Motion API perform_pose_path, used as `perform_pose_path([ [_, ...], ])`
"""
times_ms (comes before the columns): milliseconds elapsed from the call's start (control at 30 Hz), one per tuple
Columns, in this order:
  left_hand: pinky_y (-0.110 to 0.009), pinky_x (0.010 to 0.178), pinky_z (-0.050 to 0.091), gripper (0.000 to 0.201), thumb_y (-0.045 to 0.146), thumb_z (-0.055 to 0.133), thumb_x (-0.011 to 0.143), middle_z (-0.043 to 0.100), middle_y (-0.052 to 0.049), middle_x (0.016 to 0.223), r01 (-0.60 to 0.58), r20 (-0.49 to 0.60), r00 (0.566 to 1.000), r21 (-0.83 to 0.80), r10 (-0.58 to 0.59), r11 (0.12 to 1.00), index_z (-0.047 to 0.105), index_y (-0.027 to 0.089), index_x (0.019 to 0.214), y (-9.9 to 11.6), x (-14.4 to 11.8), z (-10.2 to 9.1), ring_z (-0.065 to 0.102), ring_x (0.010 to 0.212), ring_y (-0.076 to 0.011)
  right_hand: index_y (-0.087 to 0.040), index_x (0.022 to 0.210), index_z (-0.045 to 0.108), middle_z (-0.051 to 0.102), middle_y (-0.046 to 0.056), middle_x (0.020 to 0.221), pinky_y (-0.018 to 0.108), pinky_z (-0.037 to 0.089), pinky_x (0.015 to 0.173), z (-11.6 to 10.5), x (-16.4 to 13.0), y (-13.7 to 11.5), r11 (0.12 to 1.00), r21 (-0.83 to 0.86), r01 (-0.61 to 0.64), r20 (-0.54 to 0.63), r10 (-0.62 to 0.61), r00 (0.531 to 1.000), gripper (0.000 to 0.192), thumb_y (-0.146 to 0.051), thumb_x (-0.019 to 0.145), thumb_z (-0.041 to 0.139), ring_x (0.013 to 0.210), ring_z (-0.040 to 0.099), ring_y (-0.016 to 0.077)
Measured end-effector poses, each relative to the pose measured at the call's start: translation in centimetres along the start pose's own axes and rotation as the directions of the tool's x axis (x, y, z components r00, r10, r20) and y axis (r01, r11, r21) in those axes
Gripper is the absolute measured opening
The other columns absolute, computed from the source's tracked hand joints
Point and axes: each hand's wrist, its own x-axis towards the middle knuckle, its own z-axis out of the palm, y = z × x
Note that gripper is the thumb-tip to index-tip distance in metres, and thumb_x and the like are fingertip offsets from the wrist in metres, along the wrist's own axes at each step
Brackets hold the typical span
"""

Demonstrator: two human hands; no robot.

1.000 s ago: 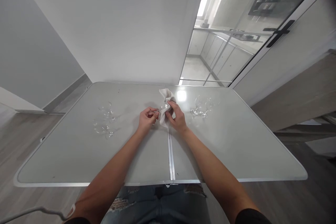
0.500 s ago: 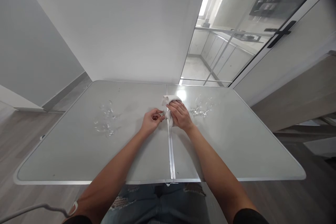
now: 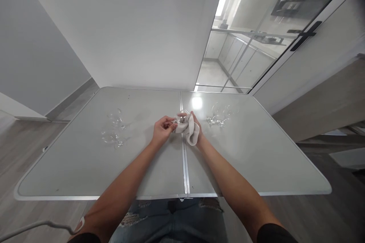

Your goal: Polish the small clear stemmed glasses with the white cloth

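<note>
Over the middle of a grey folding table, my left hand pinches the stem of a small clear glass that is mostly hidden. My right hand holds a white cloth bunched around the glass, the cloth draped over my palm. Both hands meet just left of the table's centre seam.
Several clear stemmed glasses lie and stand on the left half of the table. A few more glasses stand upright on the right half. A white wall rises behind the table; a glass sliding door is at the right.
My right hand has turned over with the cloth, which now hangs below my palm instead of sticking up. Both hands stay together at the same spot.
</note>
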Motion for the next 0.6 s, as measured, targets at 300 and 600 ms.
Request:
perform_pose_path([
  [300, -0.03, 0.082, 0.051, 0.017, 0.038, 0.056, 0.096, 0.06, -0.005, 0.102, -0.091, -0.065, 0.992, 0.204, 0.107, 0.975, 0.061, 0.022, 0.102, -0.9, 0.2, 0.9, 0.06, 0.092, -0.0165, -0.032, 0.136, 0.053, 0.068, 0.001, 0.125, 0.032, 0.055, 0.092, 3.1, -0.4, 4.2, 0.982, 0.009, 0.187, -0.136, -0.184, 0.974, 0.057, -0.042, 0.084, 0.073, 0.107, 0.067, 0.0189],
  [600, -0.026, 0.072, 0.05, 0.022, 0.028, 0.064, 0.088, 0.065, -0.004, 0.094, 0.002, -0.008, 1.0, 0.168, -0.001, 0.986, 0.066, 0.022, 0.109, -0.5, -0.1, 1.1, 0.062, 0.086, -0.0161, -0.024, 0.12, 0.061, 0.073, 0.003, 0.105, 0.032, 0.058, 0.083, 2.1, 0.4, 4.3, 0.967, -0.142, 0.213, -0.229, -0.241, 0.943, 0.046, -0.045, 0.082, 0.075, 0.092, 0.068, 0.0191],
])
